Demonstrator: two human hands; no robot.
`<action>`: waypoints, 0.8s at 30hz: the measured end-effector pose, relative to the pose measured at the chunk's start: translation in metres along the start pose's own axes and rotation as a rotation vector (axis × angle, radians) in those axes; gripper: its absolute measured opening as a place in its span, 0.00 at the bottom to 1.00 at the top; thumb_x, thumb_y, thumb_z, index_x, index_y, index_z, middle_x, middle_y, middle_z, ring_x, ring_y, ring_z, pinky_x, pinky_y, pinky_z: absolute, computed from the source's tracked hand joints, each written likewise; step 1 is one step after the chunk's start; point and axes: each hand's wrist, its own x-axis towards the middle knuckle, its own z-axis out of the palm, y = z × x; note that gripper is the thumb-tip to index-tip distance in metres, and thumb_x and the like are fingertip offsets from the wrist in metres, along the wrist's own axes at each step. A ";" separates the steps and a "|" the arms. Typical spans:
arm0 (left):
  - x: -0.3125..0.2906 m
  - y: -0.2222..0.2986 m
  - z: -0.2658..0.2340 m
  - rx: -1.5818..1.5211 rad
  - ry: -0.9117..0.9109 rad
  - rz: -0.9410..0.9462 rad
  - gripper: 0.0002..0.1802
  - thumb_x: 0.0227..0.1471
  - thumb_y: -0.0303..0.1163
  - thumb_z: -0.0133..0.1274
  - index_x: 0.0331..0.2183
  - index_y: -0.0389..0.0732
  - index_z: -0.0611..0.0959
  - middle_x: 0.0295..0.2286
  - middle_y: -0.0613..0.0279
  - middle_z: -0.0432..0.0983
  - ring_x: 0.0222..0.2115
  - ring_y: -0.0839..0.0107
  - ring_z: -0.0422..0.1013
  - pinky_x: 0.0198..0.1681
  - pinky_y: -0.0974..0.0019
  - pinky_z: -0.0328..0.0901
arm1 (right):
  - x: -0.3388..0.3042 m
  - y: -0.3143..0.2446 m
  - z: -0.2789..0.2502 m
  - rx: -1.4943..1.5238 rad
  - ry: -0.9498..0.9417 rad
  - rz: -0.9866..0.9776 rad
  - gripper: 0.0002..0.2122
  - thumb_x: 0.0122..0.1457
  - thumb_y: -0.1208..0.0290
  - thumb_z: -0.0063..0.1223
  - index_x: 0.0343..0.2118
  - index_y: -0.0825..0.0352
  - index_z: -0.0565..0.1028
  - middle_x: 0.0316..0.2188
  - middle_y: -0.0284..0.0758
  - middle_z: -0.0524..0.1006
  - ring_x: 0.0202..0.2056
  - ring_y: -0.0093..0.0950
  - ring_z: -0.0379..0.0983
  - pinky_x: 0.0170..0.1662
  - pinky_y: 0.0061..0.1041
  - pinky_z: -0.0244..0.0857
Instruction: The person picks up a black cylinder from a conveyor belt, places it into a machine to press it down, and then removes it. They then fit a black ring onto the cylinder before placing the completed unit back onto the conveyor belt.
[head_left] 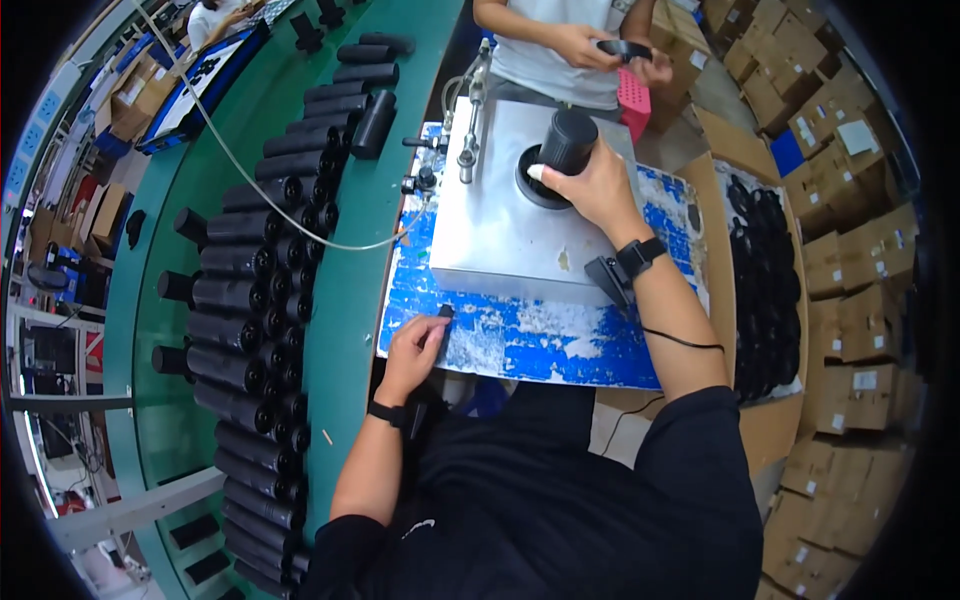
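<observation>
My right hand (600,190) is wrapped round a black ribbed cylinder (570,138), which leans at the black round socket (540,190) in the top of a metal box (490,235). Whether the cylinder's lower end sits inside the socket is hidden by my hand. My left hand (412,350) rests at the front left edge of the worn blue board (570,350), fingers curled together at a small black piece (446,313). What that piece is, I cannot make out. A dark band circles each of my wrists.
On the green bench (340,420) to my left lie stacked black tubes (230,330). A clamp lever (472,130) stands on the box's left side. At right is a carton (765,290) of black parts. Across from me a person holds a black ring (625,49). A hose crosses the bench.
</observation>
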 end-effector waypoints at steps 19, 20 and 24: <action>0.198 0.059 -0.078 0.002 0.156 0.259 0.08 0.64 0.26 0.57 0.40 0.33 0.88 0.29 0.58 0.80 0.27 0.71 0.74 0.33 0.68 0.68 | 0.027 0.037 -0.018 0.208 -0.301 0.009 0.38 0.48 0.64 0.81 0.60 0.69 0.71 0.47 0.35 0.81 0.44 0.26 0.79 0.51 0.32 0.74; 0.211 0.056 -0.079 0.077 0.127 0.252 0.09 0.64 0.26 0.56 0.42 0.33 0.87 0.31 0.57 0.80 0.30 0.68 0.75 0.36 0.67 0.69 | 0.029 0.039 -0.023 0.241 -0.376 0.015 0.37 0.49 0.66 0.80 0.60 0.69 0.71 0.47 0.33 0.81 0.44 0.23 0.78 0.51 0.30 0.73; 0.252 0.034 -0.082 0.261 0.082 0.267 0.11 0.65 0.28 0.56 0.46 0.34 0.85 0.38 0.52 0.81 0.39 0.59 0.78 0.45 0.63 0.71 | 0.015 0.016 -0.015 0.259 -0.308 0.027 0.35 0.50 0.70 0.79 0.60 0.69 0.72 0.47 0.31 0.80 0.43 0.20 0.76 0.50 0.26 0.72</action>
